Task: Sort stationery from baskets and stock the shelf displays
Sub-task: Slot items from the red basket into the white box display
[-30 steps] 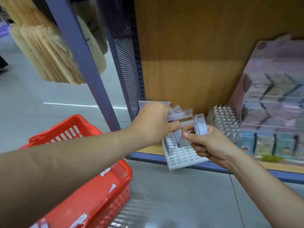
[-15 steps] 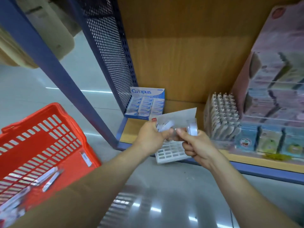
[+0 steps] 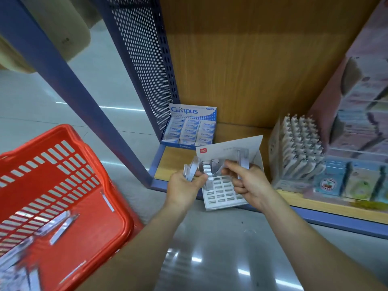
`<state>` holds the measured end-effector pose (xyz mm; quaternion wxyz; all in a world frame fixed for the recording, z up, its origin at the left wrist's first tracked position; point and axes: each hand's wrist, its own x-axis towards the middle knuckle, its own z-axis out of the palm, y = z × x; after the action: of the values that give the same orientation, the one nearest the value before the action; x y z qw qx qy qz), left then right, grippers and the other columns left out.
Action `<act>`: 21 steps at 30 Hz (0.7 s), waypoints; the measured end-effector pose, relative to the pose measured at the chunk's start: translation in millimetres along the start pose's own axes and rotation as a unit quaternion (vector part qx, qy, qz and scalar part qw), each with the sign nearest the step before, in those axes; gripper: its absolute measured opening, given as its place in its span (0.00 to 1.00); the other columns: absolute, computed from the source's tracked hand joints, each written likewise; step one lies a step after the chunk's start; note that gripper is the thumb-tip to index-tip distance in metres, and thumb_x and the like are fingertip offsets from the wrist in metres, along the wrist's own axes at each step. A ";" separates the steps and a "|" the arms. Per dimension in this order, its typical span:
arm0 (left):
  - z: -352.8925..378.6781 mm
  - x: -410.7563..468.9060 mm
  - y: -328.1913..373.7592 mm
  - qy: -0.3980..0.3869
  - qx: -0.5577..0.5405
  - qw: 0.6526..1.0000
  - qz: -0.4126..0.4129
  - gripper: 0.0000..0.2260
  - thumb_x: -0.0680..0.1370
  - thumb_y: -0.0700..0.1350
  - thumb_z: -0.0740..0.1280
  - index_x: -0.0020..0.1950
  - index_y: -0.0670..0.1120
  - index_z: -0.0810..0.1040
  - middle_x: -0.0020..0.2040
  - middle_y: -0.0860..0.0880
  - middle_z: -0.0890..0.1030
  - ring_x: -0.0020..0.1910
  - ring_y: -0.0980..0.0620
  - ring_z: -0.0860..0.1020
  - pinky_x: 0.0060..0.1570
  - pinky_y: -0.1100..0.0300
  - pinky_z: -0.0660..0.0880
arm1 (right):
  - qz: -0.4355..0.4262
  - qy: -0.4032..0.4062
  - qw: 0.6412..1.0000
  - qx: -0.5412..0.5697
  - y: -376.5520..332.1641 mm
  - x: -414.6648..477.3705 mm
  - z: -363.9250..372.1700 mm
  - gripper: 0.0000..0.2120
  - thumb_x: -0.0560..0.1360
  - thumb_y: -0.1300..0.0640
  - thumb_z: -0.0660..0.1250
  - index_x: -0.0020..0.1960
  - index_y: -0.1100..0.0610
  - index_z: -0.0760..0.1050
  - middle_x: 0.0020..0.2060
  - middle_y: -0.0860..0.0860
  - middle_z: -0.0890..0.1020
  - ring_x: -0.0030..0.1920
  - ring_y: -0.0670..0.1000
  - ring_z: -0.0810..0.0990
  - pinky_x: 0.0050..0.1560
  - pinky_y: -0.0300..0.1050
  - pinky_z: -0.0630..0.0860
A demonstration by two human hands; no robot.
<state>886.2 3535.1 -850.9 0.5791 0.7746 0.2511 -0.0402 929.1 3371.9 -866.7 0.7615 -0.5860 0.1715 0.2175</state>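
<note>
A white display box (image 3: 222,195) with a grid of slots sits at the front edge of the wooden shelf (image 3: 327,206), its lid flap raised. My left hand (image 3: 183,191) grips a small clear packaged item (image 3: 191,170) just left of the box. Over the box's right side, my right hand (image 3: 248,182) holds another clear packaged item (image 3: 243,162). Several similar items stand in the box's back rows. On the floor at the left, a red basket (image 3: 69,198) holds more loose clear packages (image 3: 60,226).
A blue Campus eraser box (image 3: 192,127) stands in the shelf's back left corner by the perforated blue side panel (image 3: 144,66). A pen display (image 3: 298,152) and pastel boxes (image 3: 361,131) fill the shelf's right side. The grey floor (image 3: 220,248) lies below.
The view has tilted down and shifted right, showing more of the basket and the Campus box. My hands dropped toward the white box, and the left hand's item now points upward.
</note>
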 end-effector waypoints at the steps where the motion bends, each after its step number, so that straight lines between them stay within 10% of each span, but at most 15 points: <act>1: 0.5 1.5 -0.3 -0.002 0.000 1.000 0.000 0.06 0.74 0.44 0.74 0.40 0.43 0.82 0.32 0.53 0.80 0.27 0.61 0.72 0.26 0.72 0.66 | 0.002 0.000 1.000 -0.013 -0.9 0.7 -0.1 0.07 0.75 0.57 0.71 0.48 0.61 0.78 0.40 0.57 0.82 0.23 0.44 0.61 0.22 0.35 0.56; 12: 9.6 12.3 10.5 -0.014 -0.031 0.999 0.012 0.06 0.73 0.44 0.74 0.43 0.42 0.83 0.42 0.44 0.85 0.45 0.42 0.83 0.51 0.48 0.80 | 0.010 0.038 0.999 -0.019 2.4 12.5 20.2 0.11 0.71 0.58 0.75 0.51 0.58 0.78 0.27 0.48 0.74 0.23 0.44 0.60 0.21 0.36 0.57; 21: 22.5 17.9 19.9 -0.006 -0.012 0.999 0.032 0.03 0.73 0.44 0.74 0.42 0.45 0.83 0.41 0.45 0.85 0.44 0.44 0.83 0.50 0.46 0.80 | 0.067 0.027 0.994 0.081 16.8 14.6 19.1 0.08 0.72 0.59 0.74 0.45 0.55 0.74 0.29 0.49 0.69 0.22 0.43 0.61 0.19 0.35 0.57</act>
<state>915.6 3516.5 -847.2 0.5906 0.7750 0.2236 -0.0234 932.6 3395.9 -883.2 0.7853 -0.5150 0.2481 0.2379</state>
